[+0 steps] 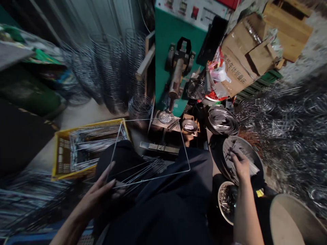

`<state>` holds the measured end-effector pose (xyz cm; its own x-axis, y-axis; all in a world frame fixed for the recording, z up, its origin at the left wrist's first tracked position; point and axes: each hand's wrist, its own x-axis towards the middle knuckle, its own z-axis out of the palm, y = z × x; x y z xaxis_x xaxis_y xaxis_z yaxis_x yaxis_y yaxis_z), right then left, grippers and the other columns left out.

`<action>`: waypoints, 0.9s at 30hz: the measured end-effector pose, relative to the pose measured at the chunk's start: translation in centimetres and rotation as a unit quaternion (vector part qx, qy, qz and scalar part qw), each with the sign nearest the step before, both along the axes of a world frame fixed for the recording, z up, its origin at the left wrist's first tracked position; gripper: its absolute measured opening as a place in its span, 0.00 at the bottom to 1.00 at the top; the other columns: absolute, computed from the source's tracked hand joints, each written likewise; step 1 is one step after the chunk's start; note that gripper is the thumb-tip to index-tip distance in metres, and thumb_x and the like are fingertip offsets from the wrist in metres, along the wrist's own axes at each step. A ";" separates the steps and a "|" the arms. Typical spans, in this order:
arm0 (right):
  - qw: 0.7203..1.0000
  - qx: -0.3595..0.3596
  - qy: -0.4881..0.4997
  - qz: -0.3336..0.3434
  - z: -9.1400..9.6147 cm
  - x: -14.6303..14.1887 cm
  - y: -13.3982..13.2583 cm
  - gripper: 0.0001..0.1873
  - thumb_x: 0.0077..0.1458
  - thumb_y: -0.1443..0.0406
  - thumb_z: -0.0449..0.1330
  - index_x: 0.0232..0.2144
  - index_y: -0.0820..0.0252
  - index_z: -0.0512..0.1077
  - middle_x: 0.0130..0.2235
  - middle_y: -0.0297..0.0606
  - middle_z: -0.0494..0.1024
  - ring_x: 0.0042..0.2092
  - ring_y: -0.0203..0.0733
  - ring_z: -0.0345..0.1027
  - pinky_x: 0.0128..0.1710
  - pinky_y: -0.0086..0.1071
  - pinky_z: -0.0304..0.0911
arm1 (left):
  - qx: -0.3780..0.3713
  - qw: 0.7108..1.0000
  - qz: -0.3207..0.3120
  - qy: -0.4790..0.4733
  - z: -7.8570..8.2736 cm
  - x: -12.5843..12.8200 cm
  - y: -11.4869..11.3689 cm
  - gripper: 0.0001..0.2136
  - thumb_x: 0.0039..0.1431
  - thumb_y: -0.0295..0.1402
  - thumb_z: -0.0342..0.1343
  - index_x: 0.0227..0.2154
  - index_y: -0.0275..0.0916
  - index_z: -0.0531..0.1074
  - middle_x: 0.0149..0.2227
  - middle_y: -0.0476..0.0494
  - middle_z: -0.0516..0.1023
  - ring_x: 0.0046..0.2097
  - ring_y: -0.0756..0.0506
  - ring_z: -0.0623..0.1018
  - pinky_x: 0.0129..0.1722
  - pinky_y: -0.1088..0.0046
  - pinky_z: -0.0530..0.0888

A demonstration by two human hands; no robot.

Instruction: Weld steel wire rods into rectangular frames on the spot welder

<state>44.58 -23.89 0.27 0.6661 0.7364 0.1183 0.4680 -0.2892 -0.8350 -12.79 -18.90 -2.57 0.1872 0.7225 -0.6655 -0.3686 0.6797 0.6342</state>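
Note:
My left hand (102,187) is closed on the lower left corner of a thin rectangular wire frame (166,175), held tilted above my lap. The frame's far side reaches toward the machine's small work plate. More loose wire frames (143,175) lie across my lap, beneath the held one. My right hand (240,165) is down in a round dark basin (258,153) of flat metal strips (252,168). Its fingers are bent and pinched at the strips; the fingertips are partly hidden among them.
Ahead stands a green machine (163,68) with a vertical press rod (176,78). A yellow crate (57,156) of wire frames is at left. Near my right arm are a bucket of small metal pieces (224,197) and a basin of coiled strips (222,119). Tangled wire (288,126) is heaped at right.

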 end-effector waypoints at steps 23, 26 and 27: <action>0.812 -0.108 -0.188 0.542 -3.6 -28.6 3.5 0.39 0.59 0.63 0.62 0.68 0.47 0.53 0.66 0.34 0.62 0.63 0.41 0.63 0.59 0.35 0.66 | 0.116 0.978 -0.105 -0.138 -3.0 5.4 -0.1 0.47 0.61 0.30 0.61 0.70 0.53 0.32 0.37 0.43 0.83 0.36 0.43 0.82 0.36 0.68 0.78; 0.812 -0.110 -0.168 0.549 -3.6 -29.1 2.8 0.39 0.58 0.64 0.63 0.68 0.47 0.54 0.66 0.34 0.63 0.63 0.41 0.63 0.59 0.35 0.66 | 0.096 0.969 -0.120 -0.192 -3.3 5.7 -1.1 0.45 0.63 0.29 0.59 0.69 0.59 0.32 0.46 0.41 0.81 0.45 0.41 0.81 0.43 0.62 0.76; 0.813 -0.110 -0.165 0.547 -3.6 -29.1 2.5 0.39 0.57 0.64 0.64 0.68 0.48 0.55 0.65 0.34 0.64 0.63 0.41 0.63 0.58 0.35 0.66 | 0.091 0.965 -0.130 -0.208 -3.4 5.7 -1.3 0.44 0.63 0.29 0.58 0.69 0.59 0.32 0.47 0.39 0.80 0.46 0.40 0.80 0.45 0.60 0.75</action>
